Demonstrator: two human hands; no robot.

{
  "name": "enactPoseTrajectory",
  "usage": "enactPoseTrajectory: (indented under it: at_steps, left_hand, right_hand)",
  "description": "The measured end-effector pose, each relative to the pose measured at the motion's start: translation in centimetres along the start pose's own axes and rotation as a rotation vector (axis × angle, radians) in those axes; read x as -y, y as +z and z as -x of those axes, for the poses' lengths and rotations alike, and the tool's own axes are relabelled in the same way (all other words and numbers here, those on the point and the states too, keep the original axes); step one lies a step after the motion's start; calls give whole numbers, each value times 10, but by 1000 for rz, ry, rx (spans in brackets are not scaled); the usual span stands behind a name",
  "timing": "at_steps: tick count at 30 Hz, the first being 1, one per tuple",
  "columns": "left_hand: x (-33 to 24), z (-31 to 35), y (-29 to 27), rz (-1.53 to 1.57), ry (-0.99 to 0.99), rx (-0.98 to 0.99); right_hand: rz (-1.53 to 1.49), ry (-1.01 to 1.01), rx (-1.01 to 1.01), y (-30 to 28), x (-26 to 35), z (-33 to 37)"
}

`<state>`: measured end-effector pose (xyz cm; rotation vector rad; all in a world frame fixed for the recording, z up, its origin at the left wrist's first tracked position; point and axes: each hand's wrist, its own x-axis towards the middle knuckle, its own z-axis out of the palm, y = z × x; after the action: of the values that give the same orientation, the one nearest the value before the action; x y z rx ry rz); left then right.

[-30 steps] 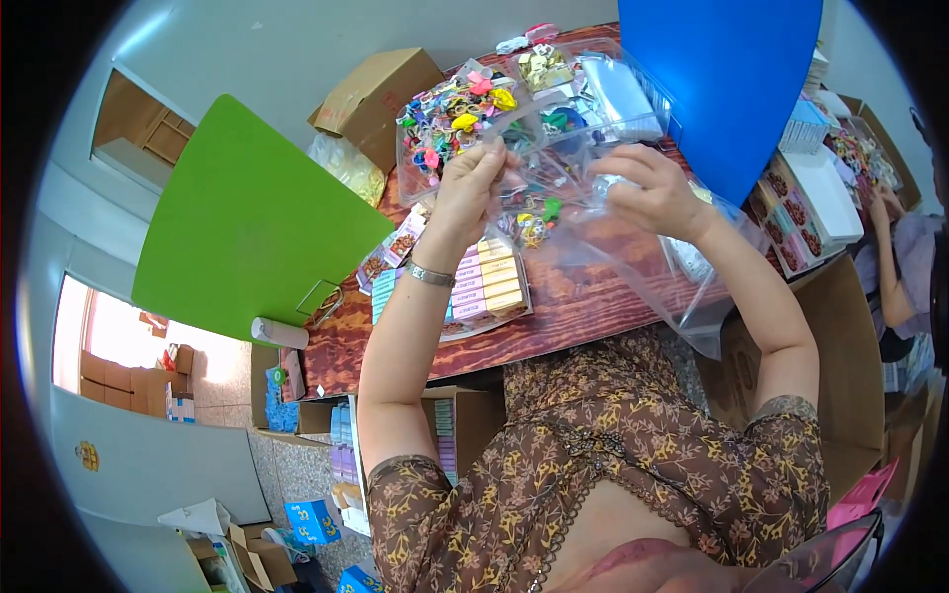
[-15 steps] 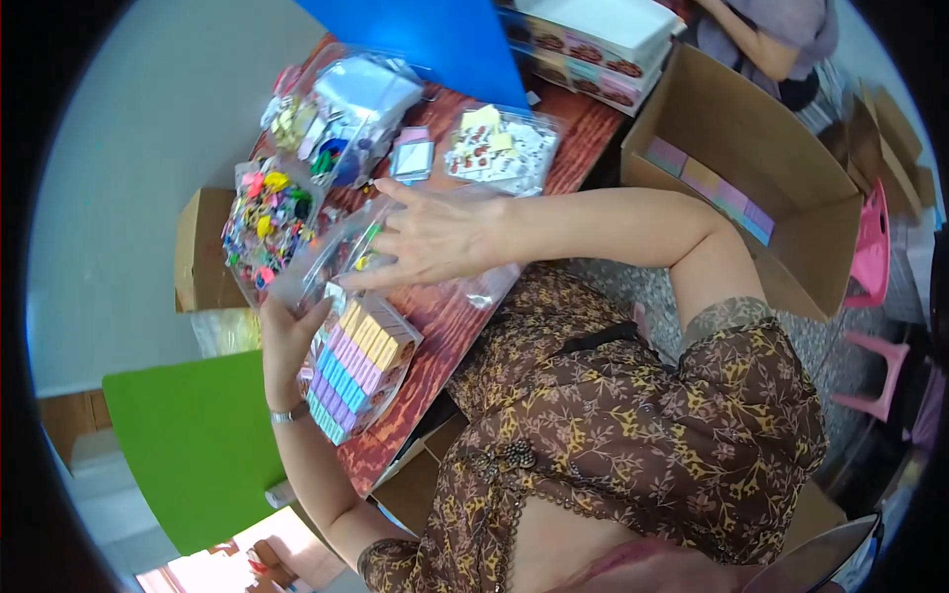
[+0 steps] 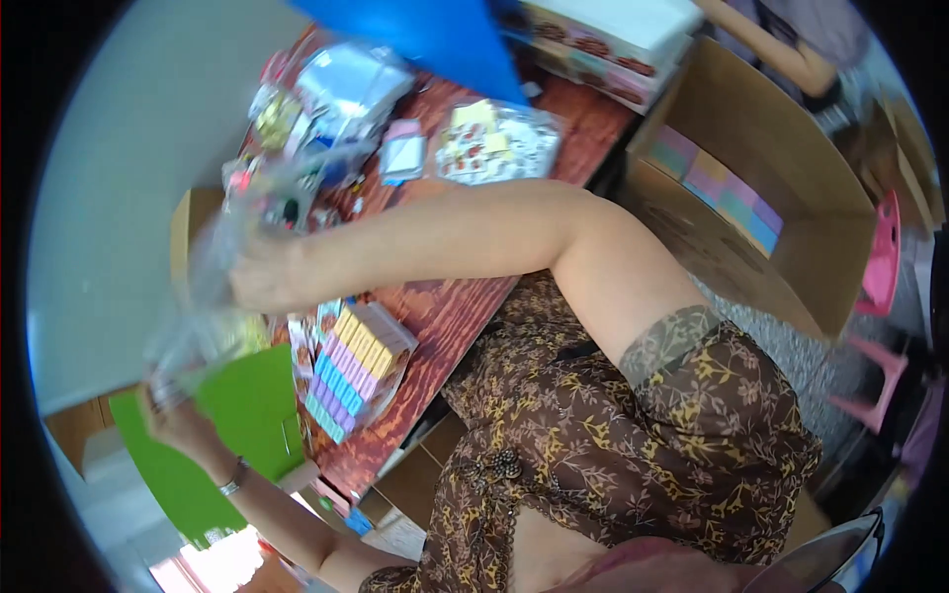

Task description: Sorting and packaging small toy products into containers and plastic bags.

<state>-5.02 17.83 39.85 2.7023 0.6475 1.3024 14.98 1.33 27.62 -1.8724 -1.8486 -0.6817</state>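
A clear plastic bag (image 3: 203, 321) is stretched between my two hands off the table's left edge, smeared by motion; its contents cannot be made out. My left hand (image 3: 180, 423), with a bracelet at the wrist, is closed on its lower end. At the upper end my right hand (image 3: 269, 275) grips the bag too, its fingers blurred. Beneath my right forearm, a block of small yellow, pink, blue, purple and green boxes (image 3: 348, 376) lies on the table in clear wrap. Colourful small trinkets (image 3: 265, 203) are partly hidden behind the bag and my right arm.
The red wood-grain table (image 3: 440, 321) also bears a bag of printed cards (image 3: 499, 143), a small card stack (image 3: 403, 153) and clear bags (image 3: 351, 84). A cardboard box (image 3: 811, 267) holding pastel boxes stands right. A green panel (image 3: 242, 425) leans left. Another person's arm (image 3: 771, 44) shows top right.
Both hands have swung left, off the table, carrying the clear bag with them. My left hand has dropped lower, and the wrapped block of boxes is now less covered.
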Motion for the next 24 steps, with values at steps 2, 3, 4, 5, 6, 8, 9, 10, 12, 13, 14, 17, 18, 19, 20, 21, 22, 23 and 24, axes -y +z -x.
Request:
enactPoseTrajectory:
  at_steps: [2,3,4,5,6,8,9,10,12,13,14,17,18,19,20,21,22,23,24]
  left_hand:
    - [-30,-8,-50,-99,247,-453]
    - [-32,-7,-76,-113,287,-666]
    - [-30,4,-104,-253,517,-806]
    - [-34,21,-135,-414,763,-914]
    - [-50,56,-159,-1126,699,-1064]
    - [-25,117,-157,-984,611,-773]
    - [10,132,-128,-663,519,-526]
    - [15,140,-121,-393,402,-284]
    - [21,143,-95,-635,290,-52]
    - [51,155,-80,-537,237,-54]
    - [69,161,-63,-510,56,-70]
    - [147,207,-71,-339,-574,-77]
    - [164,201,-80,-137,-735,23]
    - [182,211,-94,-51,-763,20]
    - [196,232,-108,0,-819,-9]
    - [231,263,-133,-259,-883,119]
    - [211,250,-143,155,-1097,-14]
    - [216,258,-161,-37,-956,-6]
    - [245,278,-178,-52,-1033,-31]
  right_hand:
    - [-44,144,-470,-9,18,-68]
    - [-68,75,-755,-24,24,-89]
    - [-129,4,-1043,-38,35,-109]
    - [-129,-43,-1136,-49,49,-130]
    - [-137,-83,-1235,-55,63,-149]
    - [-70,-162,-1249,-19,80,-172]
    - [-139,-185,-750,4,70,-161]
    - [53,-214,-685,34,69,-165]
    - [46,-208,-529,80,97,-166]
    - [-126,-350,-476,123,93,-172]
    - [-351,-137,-304,160,99,-185]
    - [-153,-389,-244,191,135,-200]
    - [-65,-405,-358,212,131,-216]
    - [-29,-452,-303,210,153,-223]
    - [7,-503,-248,193,179,-233]
    - [-159,-433,-90,146,234,-227]
    - [-260,-411,79,129,252,-231]
    - [-278,-442,94,139,272,-240]
    - [-276,-503,138,155,292,-251]
